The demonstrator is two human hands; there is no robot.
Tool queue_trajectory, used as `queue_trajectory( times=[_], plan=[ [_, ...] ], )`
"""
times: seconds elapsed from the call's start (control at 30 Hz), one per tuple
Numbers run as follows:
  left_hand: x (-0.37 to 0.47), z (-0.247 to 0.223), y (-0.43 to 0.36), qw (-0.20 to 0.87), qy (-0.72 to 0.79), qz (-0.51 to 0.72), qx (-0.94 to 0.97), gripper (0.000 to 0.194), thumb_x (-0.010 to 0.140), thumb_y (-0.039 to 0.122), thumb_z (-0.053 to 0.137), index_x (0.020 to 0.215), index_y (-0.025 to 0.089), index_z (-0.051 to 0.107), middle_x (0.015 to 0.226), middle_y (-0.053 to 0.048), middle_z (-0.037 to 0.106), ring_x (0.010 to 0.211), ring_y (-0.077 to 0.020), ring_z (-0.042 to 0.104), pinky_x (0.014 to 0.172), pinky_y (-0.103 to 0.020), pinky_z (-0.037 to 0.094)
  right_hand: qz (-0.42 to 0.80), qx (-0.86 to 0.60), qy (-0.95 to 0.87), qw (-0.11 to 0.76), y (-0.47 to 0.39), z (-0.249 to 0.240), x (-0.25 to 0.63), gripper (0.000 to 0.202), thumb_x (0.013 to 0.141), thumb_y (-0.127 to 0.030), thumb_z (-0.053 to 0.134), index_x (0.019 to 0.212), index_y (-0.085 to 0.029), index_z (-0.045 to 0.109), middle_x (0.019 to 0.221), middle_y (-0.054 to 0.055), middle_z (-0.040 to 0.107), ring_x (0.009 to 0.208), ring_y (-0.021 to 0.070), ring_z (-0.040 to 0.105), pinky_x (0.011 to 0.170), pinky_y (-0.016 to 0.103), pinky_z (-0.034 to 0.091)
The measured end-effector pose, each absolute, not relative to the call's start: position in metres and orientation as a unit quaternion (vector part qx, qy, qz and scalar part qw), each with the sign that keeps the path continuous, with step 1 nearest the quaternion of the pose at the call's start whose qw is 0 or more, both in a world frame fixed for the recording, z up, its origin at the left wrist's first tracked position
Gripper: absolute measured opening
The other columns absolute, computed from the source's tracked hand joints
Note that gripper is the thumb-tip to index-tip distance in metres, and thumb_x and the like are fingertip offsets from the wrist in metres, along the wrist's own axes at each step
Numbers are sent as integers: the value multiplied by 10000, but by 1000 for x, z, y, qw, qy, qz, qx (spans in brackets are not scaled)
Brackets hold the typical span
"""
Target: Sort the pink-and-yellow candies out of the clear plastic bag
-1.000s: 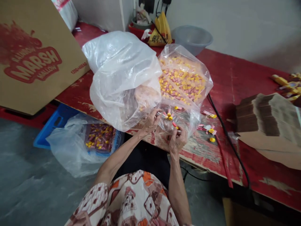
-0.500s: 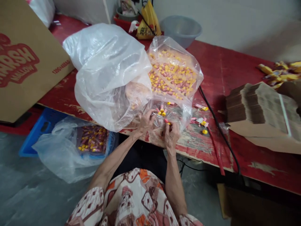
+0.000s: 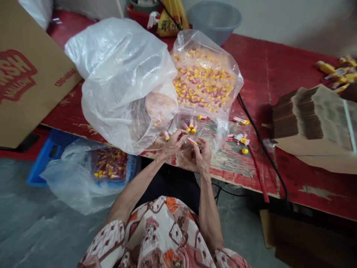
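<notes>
Between my hands is a small pink-labelled tube [image 3: 192,141] with a yellow end. My right hand [image 3: 203,153] pinches it at the yellow end with thumb and fingers. My left hand [image 3: 174,143] is closed, fingers curled together close to the tube's other end; what they hold is too small to make out. Just beyond my fingers lie several similar pink-and-yellow tubes [image 3: 191,127], and a single tube [image 3: 166,135] lies left of my left hand. A clear bag [image 3: 205,80] full of such pieces stands behind, with its mouth toward me.
A big translucent plastic bag [image 3: 119,82] bulges at left, beside a carton [image 3: 25,89]. Loose pieces [image 3: 242,139], a black cable [image 3: 258,134] and stacked cardboard [image 3: 312,123] are at right. A blue crate [image 3: 41,160] sits below left; a grey basin [image 3: 216,20] stands behind.
The tube has turned and now shows more fully between my hands, whose fingers have come nearer each other. A tube now shows left of my left hand. The view has shifted slightly.
</notes>
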State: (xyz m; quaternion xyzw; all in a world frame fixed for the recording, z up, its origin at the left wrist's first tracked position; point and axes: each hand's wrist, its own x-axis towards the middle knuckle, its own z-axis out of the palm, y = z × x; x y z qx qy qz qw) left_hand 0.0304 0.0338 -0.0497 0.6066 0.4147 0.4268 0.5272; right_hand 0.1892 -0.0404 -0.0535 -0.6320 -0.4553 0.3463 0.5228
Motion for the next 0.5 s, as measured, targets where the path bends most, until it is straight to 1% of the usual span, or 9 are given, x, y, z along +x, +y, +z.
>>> queue_trajectory(
  times=[0.1, 0.17, 0.23, 0.27, 0.3, 0.37, 0.4, 0.43, 0.5],
  plan=[
    [32, -50, 29, 442, 423, 428, 665, 291, 1093, 493, 678, 1097, 208, 735, 974, -35, 726, 806, -151, 648, 790, -282, 559, 263, -656, -513, 487, -41, -55, 188, 392, 1046, -515, 567, 1273, -212, 665, 1171, 117, 765, 966, 226, 728, 866, 363, 620],
    [33, -52, 26, 387, 413, 430, 703, 233, 1097, 437, 691, 1068, 211, 738, 1012, -55, 740, 865, -176, 682, 847, -312, 577, 202, -667, -539, 474, -42, -53, 190, 321, 1039, -422, 501, 1189, -216, 697, 1208, 135, 758, 1087, 254, 724, 973, 403, 611],
    [34, -54, 22, 349, 403, 430, 728, 202, 1106, 408, 693, 1061, 215, 738, 1028, -63, 743, 905, -191, 702, 871, -326, 583, 144, -680, -527, 490, -45, -52, 192, 295, 1017, -365, 459, 1108, -225, 702, 1215, 136, 753, 1167, 267, 708, 1055, 425, 582],
    [34, -55, 21, 337, 399, 428, 738, 201, 1114, 406, 690, 1067, 216, 737, 1033, -63, 742, 912, -195, 707, 869, -329, 583, 127, -691, -503, 503, -46, -52, 193, 287, 1012, -353, 449, 1091, -228, 695, 1181, 127, 752, 1143, 263, 709, 1052, 421, 577],
    [34, -55, 20, 328, 395, 425, 746, 206, 1122, 409, 685, 1074, 216, 736, 1035, -62, 740, 911, -197, 707, 862, -332, 583, 123, -706, -471, 515, -48, -53, 195, 283, 1013, -350, 442, 1092, -228, 686, 1109, 108, 747, 1065, 254, 713, 1015, 409, 580],
    [36, -55, 19, 310, 389, 417, 761, 221, 1142, 413, 668, 1077, 212, 734, 1032, -61, 735, 910, -203, 703, 855, -342, 578, 145, -730, -408, 530, -50, -55, 197, 293, 1030, -359, 432, 1129, -221, 671, 931, 52, 704, 846, 222, 673, 895, 372, 578],
    [37, -53, 20, 299, 387, 410, 770, 225, 1152, 408, 653, 1075, 212, 731, 1035, -63, 734, 916, -209, 702, 854, -349, 575, 160, -735, -391, 530, -51, -56, 197, 304, 1040, -368, 430, 1154, -216, 668, 880, 32, 680, 773, 209, 640, 851, 358, 570],
    [40, -51, 20, 288, 387, 401, 779, 225, 1164, 397, 631, 1073, 214, 727, 1044, -66, 735, 927, -216, 703, 854, -357, 573, 171, -738, -390, 524, -51, -57, 198, 316, 1053, -377, 429, 1174, -212, 669, 871, 27, 674, 747, 203, 624, 834, 352, 565],
    [48, -46, 23, 270, 390, 379, 794, 218, 1179, 364, 590, 1067, 228, 719, 1072, -73, 740, 955, -230, 708, 868, -371, 573, 162, -738, -418, 505, -51, -59, 197, 333, 1072, -394, 428, 1198, -211, 676, 991, 69, 715, 848, 217, 665, 886, 368, 577]
  ],
)
